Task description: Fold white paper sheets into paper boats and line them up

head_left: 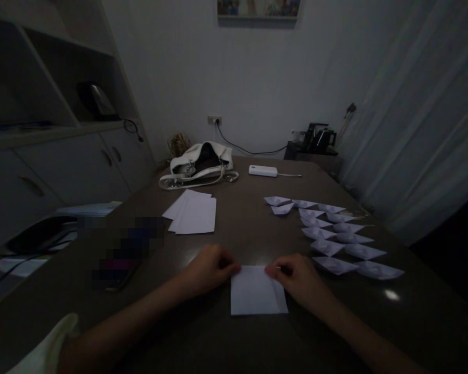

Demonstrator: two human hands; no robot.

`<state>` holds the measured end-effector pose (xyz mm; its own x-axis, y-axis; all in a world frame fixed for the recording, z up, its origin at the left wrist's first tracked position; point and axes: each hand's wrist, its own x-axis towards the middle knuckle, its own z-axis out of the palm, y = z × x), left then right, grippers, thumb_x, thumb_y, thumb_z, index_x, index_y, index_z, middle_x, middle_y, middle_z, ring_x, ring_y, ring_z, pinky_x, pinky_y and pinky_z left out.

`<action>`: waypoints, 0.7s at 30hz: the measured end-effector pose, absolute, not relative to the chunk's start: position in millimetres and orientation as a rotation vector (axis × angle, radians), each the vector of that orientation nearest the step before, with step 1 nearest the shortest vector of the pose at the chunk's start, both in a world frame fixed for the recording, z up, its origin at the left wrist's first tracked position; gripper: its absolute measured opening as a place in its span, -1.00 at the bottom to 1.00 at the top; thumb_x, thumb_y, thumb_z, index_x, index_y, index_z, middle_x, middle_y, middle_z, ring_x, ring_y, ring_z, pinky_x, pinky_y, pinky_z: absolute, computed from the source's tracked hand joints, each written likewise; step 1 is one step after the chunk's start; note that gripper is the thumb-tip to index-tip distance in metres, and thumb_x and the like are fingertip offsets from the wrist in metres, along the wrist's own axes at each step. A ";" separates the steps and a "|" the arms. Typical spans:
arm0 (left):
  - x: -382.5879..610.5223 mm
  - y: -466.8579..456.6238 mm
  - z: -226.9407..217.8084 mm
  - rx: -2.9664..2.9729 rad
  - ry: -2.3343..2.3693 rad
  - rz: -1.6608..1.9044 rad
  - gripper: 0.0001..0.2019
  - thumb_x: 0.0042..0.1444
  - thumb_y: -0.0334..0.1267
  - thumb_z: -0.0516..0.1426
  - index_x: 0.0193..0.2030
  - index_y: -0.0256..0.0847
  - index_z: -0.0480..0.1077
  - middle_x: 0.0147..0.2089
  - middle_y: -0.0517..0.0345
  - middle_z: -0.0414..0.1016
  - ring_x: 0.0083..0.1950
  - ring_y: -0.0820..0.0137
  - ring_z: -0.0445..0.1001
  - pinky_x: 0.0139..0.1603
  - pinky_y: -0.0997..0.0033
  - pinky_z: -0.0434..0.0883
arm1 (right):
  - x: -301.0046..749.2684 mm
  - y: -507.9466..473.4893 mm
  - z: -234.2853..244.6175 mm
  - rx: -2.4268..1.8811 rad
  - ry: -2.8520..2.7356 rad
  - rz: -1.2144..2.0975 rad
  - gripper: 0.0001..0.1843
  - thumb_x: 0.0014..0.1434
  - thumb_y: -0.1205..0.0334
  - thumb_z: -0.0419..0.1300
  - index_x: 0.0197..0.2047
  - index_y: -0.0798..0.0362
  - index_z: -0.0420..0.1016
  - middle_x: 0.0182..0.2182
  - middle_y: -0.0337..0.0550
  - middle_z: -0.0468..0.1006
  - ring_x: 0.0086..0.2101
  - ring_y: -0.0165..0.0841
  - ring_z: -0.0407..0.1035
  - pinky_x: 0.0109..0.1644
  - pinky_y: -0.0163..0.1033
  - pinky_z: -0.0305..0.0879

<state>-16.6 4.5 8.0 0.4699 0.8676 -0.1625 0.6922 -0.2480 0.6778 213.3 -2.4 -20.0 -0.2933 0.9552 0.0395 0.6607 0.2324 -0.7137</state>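
Observation:
A folded white sheet of paper (257,292) lies flat on the dark table (234,343) in front of me. My left hand (208,269) rests on the table with curled fingers pressing the sheet's upper left corner. My right hand (298,277) pinches the sheet's upper right corner between thumb and fingers. Both forearms reach in from the bottom edge of the view.
Several folded paper boats (335,236) lie in two rows to the right. A stack of white sheets (193,212) sits ahead on the left. Farther back are a white handbag (198,165) and a white power bank (262,171). Cabinets and shelves stand at left, curtains at right.

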 end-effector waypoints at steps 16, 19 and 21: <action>-12.2 -2.1 1.4 2.233 1.536 0.190 -0.80 0.10 -0.20 0.03 -0.43 -0.21 0.41 -0.44 0.07 0.47 -0.42 0.33 0.41 -0.48 0.44 0.10 | 191.6 -45.1 -23.0 -1.486 -2.627 0.195 -0.36 0.22 0.11 0.03 0.27 0.32 0.16 0.24 0.21 0.14 0.22 -0.05 0.09 0.29 0.11 0.02; -12.5 -1.7 -0.8 2.234 1.555 0.211 -0.80 0.12 -0.19 0.03 -0.42 -0.21 0.39 -0.43 0.06 0.47 -0.41 0.33 0.42 -0.47 0.44 0.13 | 193.0 -41.9 -21.1 -1.587 -2.625 0.096 -0.42 0.20 0.22 0.03 0.24 0.33 0.23 0.21 0.22 0.20 0.20 -0.02 0.13 0.27 0.14 0.02; -12.0 -2.1 -1.8 2.230 1.566 0.268 -0.82 0.13 -0.18 0.05 -0.37 -0.21 0.38 -0.40 0.06 0.48 -0.40 0.32 0.42 -0.45 0.45 0.15 | 191.4 -42.1 -20.2 -1.606 -2.628 0.062 -0.43 0.18 0.27 0.04 0.23 0.34 0.24 0.22 0.22 0.19 0.20 0.00 0.11 0.27 0.16 0.02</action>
<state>-12.0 -2.1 -1.8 0.3538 0.9326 -0.0711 0.8558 -0.2920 0.4270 191.4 -42.1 -20.2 -0.4549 0.8900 0.0313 0.8875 0.4560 -0.0664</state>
